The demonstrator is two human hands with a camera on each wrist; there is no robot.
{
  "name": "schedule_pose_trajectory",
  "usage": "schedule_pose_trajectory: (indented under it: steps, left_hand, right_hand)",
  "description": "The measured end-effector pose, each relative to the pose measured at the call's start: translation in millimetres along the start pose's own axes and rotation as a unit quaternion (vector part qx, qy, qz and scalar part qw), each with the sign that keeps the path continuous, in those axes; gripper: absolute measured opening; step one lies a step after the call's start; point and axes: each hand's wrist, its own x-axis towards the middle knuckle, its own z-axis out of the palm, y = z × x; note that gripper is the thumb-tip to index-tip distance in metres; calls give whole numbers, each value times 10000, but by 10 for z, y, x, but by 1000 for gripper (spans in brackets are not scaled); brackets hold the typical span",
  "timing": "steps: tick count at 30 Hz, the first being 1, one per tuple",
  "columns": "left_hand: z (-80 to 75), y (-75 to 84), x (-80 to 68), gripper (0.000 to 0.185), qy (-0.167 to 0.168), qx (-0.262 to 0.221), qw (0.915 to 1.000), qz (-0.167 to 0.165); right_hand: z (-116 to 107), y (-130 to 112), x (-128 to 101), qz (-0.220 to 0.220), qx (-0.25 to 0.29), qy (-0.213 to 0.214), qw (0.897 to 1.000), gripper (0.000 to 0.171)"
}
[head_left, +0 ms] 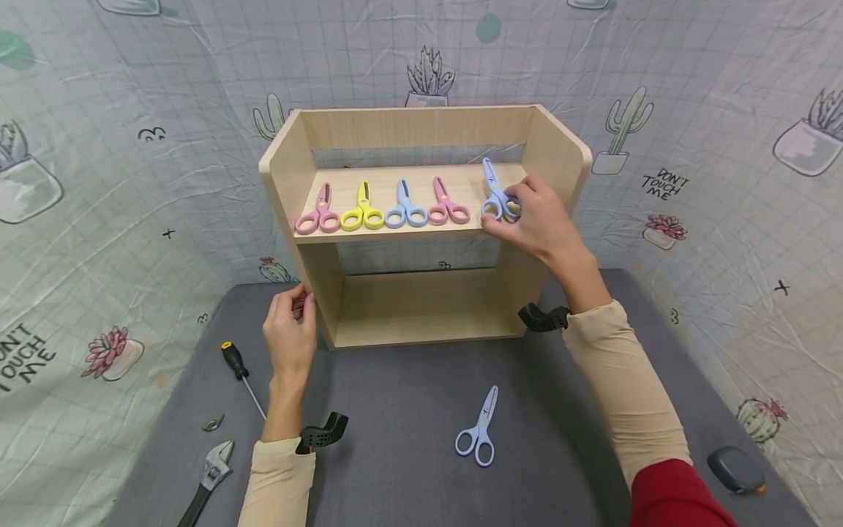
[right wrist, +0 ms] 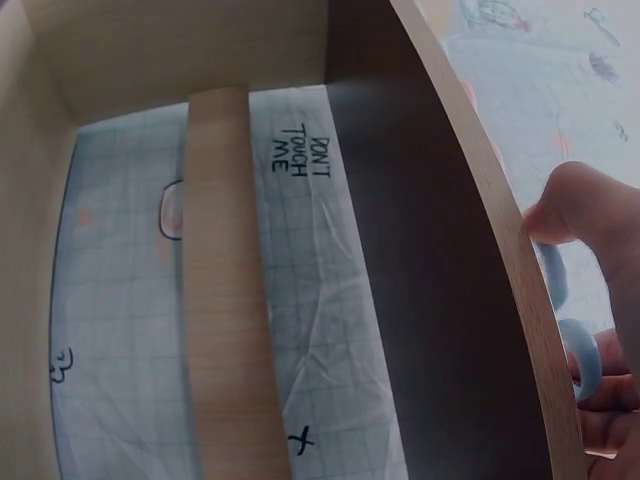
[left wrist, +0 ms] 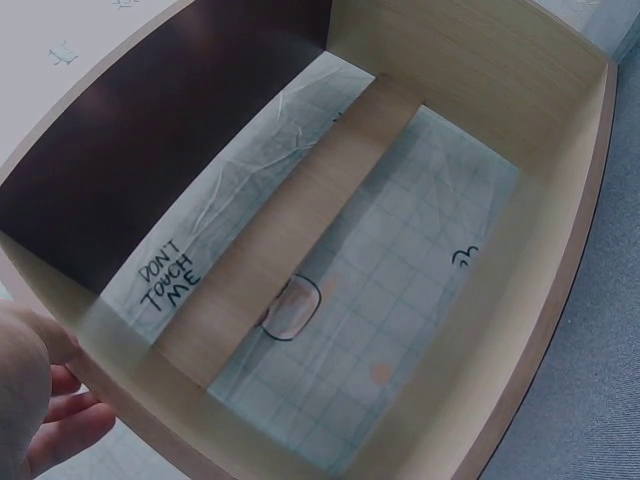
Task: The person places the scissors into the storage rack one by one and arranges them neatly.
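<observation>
In the head view, my right hand (head_left: 536, 219) pinches a pair of blue scissors (head_left: 490, 179) by its handles at the right end of the upper shelf (head_left: 395, 174). The right wrist view shows the blue handle rings (right wrist: 582, 360) by the fingers, just beyond the shelf's front edge. To the left lie pink scissors (head_left: 442, 199), blue scissors (head_left: 405, 203), yellow scissors (head_left: 364, 208) and more pink scissors (head_left: 321, 211), blades pointing back. My left hand (head_left: 291, 329), fingers loosely bent, touches the wooden shelf unit's (head_left: 320, 293) left side from outside.
Another pair of blue scissors (head_left: 482, 428) lies on the grey table (head_left: 395, 454) before the unit. At left are a screwdriver (head_left: 235, 360), a small metal piece (head_left: 213, 422) and an adjustable wrench (head_left: 209, 476). A dark rounded object (head_left: 736, 470) sits at the right edge.
</observation>
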Motion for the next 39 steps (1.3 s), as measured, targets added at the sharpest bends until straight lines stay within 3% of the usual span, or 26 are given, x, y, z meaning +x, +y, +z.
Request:
schedule_pose_trajectory:
  steps: [8,23,32,39]
  left_hand:
    - [-9,-8,1,23,74,-72,9999,11]
    - [-7,-28,-11,24,53,-83,9999,-37]
    - [7,-7,-2,23,93,-254,9996,21]
    - [16,-8,1,24,54,-237,9997,-6]
  right_hand:
    - [1,4,106,168,-8,-650,9977,60]
    - [-36,1,183,197,25,-1402,9899,69]
    - [-34,18,195,161,-8,-1451,9893,73]
    - [-42,19,144,113,134,-1137,9934,78]
